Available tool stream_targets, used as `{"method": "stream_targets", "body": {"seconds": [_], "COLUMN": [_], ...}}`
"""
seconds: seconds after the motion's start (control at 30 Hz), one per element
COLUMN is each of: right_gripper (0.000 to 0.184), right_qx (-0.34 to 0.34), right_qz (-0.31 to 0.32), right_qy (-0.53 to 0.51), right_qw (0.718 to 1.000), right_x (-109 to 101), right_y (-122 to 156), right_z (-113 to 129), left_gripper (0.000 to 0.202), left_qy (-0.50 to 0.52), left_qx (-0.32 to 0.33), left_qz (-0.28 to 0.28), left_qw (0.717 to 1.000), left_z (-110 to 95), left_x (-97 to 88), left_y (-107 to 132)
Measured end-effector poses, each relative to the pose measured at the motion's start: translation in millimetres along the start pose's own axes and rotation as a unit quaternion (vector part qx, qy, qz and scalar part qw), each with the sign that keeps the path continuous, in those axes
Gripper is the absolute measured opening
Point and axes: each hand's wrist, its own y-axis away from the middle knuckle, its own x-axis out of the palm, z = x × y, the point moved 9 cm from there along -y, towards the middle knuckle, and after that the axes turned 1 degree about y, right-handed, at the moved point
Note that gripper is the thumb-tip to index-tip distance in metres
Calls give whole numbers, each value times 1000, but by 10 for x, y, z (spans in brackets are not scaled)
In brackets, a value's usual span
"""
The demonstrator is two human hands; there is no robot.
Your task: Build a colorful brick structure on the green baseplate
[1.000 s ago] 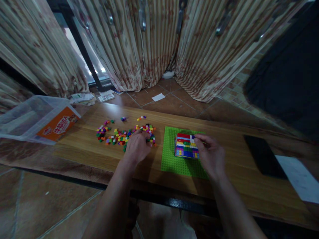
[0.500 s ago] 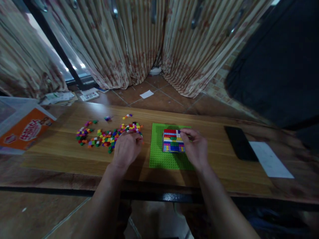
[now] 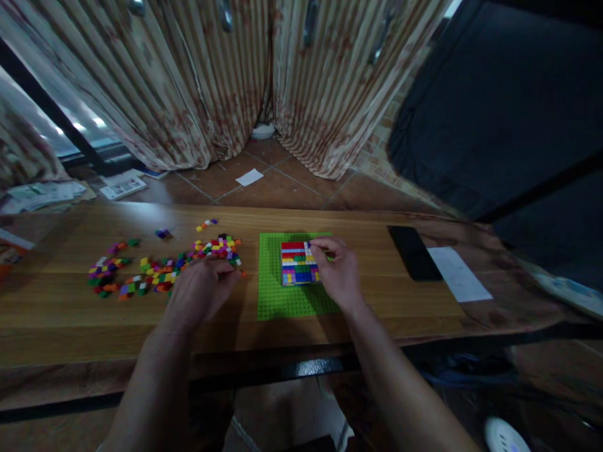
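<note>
A block of stacked building bricks (image 3: 296, 263) in many colours stands on a green baseplate (image 3: 271, 301). At its upper right corner, my right hand (image 3: 336, 270) has thumb and forefinger closed in a pinch on a small dark brick (image 3: 309, 245). Left of the baseplate, a pile of loose building bricks (image 3: 162, 273) lies spread over the wooden table (image 3: 367, 320). My left hand (image 3: 202, 285) is over the pile's near right side, fingers drawn together; what they hold, if anything, is hidden. Just beyond its fingertips shows an orange brick (image 3: 244, 274).
To the right lie a black tablet-like slab (image 3: 414, 253) and a white paper sheet (image 3: 459, 274). A few bricks (image 3: 206, 225) sit apart behind the pile. Striped curtains (image 3: 188, 94) hang past the far edge, and an orange-labelled box (image 3: 12, 254) is cut off at left.
The view has turned right, so everything sits further left in it. My left hand has come slightly nearer to me beside the pile; my right hand stays at the block's corner.
</note>
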Motion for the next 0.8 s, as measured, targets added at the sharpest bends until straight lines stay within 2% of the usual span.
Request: {"method": "stream_targets", "body": {"seconds": [0.17, 0.33, 0.47, 0.8], "right_gripper": [16, 15, 16, 16], "right_qx": [-4, -5, -7, -11], "right_qz": [-2, -1, 4, 14], "right_qy": [2, 4, 8, 6], "right_qw": [1000, 1000, 1000, 1000], "right_x": [0, -4, -4, 7], "right_y": [-4, -11, -16, -16], "right_z": [3, 16, 35, 43], "left_gripper": [25, 28, 27, 16], "left_qy": [-51, -62, -78, -54], "left_qx": [-35, -48, -62, -30], "left_qz": [-46, -12, -14, -61], "left_qw": [997, 997, 995, 996], "left_z": [98, 128, 122, 88], "left_x": [-93, -1, -1, -30], "left_y": [-27, -62, -64, -69]}}
